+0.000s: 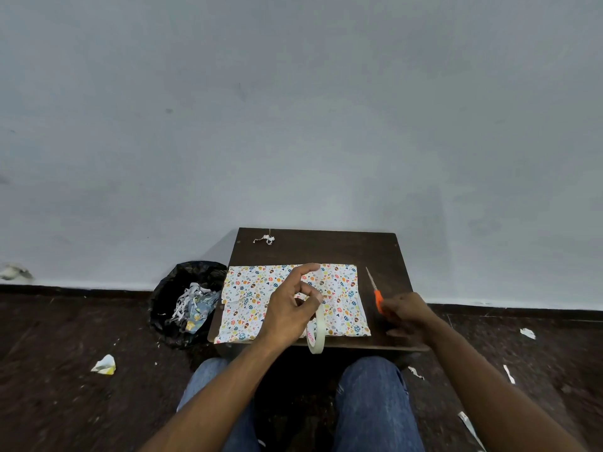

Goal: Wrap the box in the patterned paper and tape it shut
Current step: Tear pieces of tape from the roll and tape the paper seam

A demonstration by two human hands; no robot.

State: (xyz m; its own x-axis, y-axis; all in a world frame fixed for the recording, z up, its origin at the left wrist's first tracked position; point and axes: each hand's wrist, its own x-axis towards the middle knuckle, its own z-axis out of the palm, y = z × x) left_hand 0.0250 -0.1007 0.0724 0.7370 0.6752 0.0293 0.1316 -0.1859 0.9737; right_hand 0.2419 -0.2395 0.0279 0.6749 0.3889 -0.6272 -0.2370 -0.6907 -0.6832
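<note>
Wrapped box (290,303) sits mid-table (326,249) | my left hand (290,308) pinches the tape roll (317,331) above it, ready to seal | my right hand (406,313) grips orange scissors (375,290) beside it, apparently for cutting tape.

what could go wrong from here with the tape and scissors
The left hand holds the tape roll over the patterned paper; a loose strip could stick to the print and tear it. The right hand grips the orange-handled scissors, blades pointing away, close to the paper's edge, so they might nick it.
</note>
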